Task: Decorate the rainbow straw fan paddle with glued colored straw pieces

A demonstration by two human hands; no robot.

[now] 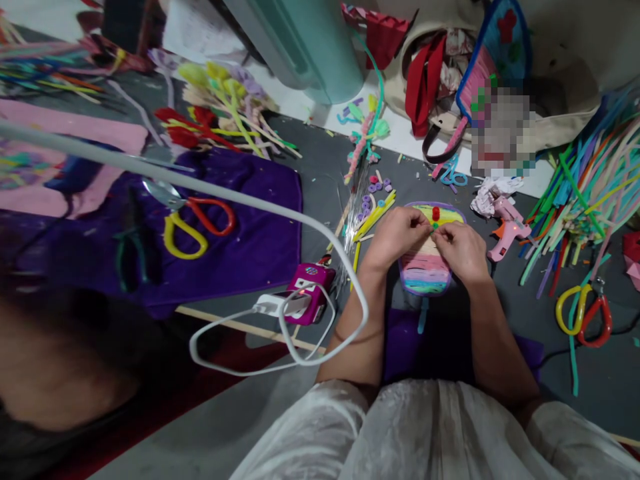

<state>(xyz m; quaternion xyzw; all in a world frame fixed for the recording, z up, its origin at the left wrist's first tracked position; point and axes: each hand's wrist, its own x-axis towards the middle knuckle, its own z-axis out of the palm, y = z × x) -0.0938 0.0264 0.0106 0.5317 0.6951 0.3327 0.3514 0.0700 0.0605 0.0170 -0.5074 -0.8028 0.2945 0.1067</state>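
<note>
Two bare hands at work on a striped panel (426,265), which lies between them and is taken here as the centre of the dial. The left hand (397,233), at its upper left edge, is closed in a pinch, its fingertips on a small green piece (435,225); the right hand (463,252), at three o'clock, pinches the same piece. A small red piece (436,213) sits just beyond the fingertips, toward twelve o'clock, and a blue stem (423,315) stands out at six. Around the panel: a pink glue gun (509,232) between two and three o'clock; a bundle of fuzzy stems (583,213) at two; a cloth bag (565,120) at one; scissors (593,315) at four; a magenta box (316,285) near eight. At nine—well apart—a purple cloth (260,247) bears a second pair of scissors (185,245) and pliers (134,257).
</note>
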